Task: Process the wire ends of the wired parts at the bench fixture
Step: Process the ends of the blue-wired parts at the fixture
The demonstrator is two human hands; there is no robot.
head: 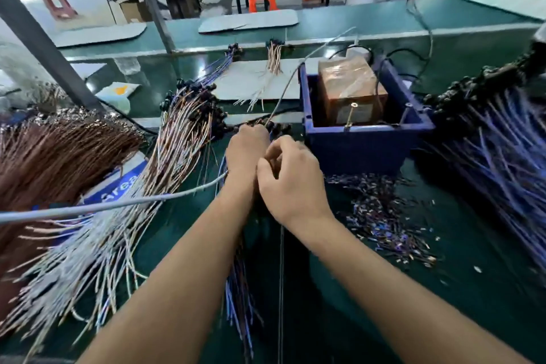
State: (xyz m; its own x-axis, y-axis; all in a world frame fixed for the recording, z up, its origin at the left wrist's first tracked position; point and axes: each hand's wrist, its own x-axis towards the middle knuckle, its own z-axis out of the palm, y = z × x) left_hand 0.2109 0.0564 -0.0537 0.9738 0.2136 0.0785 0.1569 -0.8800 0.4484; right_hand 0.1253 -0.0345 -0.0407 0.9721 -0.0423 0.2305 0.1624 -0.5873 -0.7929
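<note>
Broadly, the green bench point(369, 289) carries heaps of wired parts: a brown-wired heap point(53, 156) far left, a pale-wired fan point(165, 156) beside it, and a blue-wired mass point(499, 145) at right, each wire ending in a small dark head. Behind the hands sits the blue box fixture point(366, 139) holding a brown taped block point(350, 91). The left hand point(245, 148) is curled round a held bundle point(239, 284) of blue and brown wires trailing towards the viewer. The right hand point(291, 177) pinches at the same bundle, fingers bent. Cut wire scraps point(381, 213) lie right of the hands.
</note>
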